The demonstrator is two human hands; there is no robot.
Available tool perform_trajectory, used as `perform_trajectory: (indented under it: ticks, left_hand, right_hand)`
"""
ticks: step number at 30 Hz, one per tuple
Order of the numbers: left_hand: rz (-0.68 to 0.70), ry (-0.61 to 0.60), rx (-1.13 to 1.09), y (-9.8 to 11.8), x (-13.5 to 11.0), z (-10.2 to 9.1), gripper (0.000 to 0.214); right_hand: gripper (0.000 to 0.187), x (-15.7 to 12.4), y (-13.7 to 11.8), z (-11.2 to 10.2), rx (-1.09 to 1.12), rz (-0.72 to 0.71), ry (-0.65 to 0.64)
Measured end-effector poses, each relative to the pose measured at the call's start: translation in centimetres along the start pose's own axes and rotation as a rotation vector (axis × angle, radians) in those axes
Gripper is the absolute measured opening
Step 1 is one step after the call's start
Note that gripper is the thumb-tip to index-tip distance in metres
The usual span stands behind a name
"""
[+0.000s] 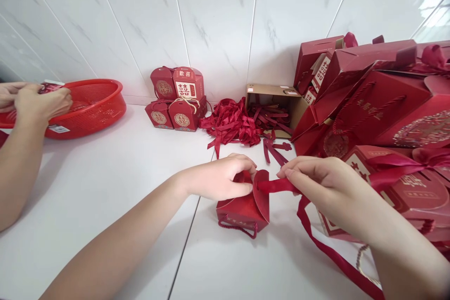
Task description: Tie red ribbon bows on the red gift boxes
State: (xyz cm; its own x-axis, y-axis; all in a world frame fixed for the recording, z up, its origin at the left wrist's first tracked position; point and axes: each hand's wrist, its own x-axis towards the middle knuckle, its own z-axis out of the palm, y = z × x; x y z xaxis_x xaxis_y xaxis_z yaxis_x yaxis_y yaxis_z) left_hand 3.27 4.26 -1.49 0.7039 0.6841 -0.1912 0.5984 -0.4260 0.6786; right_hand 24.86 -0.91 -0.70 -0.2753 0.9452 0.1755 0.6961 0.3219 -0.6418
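Note:
A small red gift box (242, 213) with a rope handle stands on the white table in front of me. My left hand (225, 178) grips its top, thumb and fingers closed about the raised flap. From a hole in the round flap at the right comes a red ribbon (276, 186). My right hand (312, 180) pinches that ribbon to the right of the box. A long length of ribbon hangs below this hand and trails down to the lower right. The fingertips of my left hand are partly hidden by the flap.
Small red boxes (183, 115) are stacked by the tiled wall. Beside them lie a heap of ribbons (230, 122) and a cardboard box (272, 89) of dark red strips. Large red gift boxes (372, 103) crowd the right. Another person's hands (38, 103) work over a red basket (91, 112).

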Motion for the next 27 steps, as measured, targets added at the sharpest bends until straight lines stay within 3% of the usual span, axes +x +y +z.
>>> perform_trajectory:
  ticks: [12,15,19,23,25,27]
  left_hand:
    - [0.021,0.043,0.007,0.6,0.2,-0.1,0.010]
    - [0.011,0.211,0.083,0.8,0.0,0.1,0.013]
    - [0.012,0.471,0.235,1.6,-0.8,0.8,0.010]
    - [0.158,0.599,0.264,3.0,-2.0,1.4,0.013]
    - [0.211,0.686,0.291,3.7,-2.7,1.4,0.015]
    - [0.173,0.720,0.331,4.1,-3.4,1.3,0.014]
  right_hand:
    - [0.034,0.5,0.5,0.8,-0.145,0.108,-0.121]
    - [0.026,0.1,0.7,1.0,-0.174,0.064,-0.121]
    - [0.055,-0.1,0.8,1.7,-0.102,-0.116,-0.103]
    - [0.039,0.8,0.3,2.2,0.191,-0.292,-0.083]
    - [0.028,1.2,0.0,2.3,0.310,-0.309,-0.045]
    - [0.017,1.2,-0.2,2.2,0.357,-0.284,0.020]
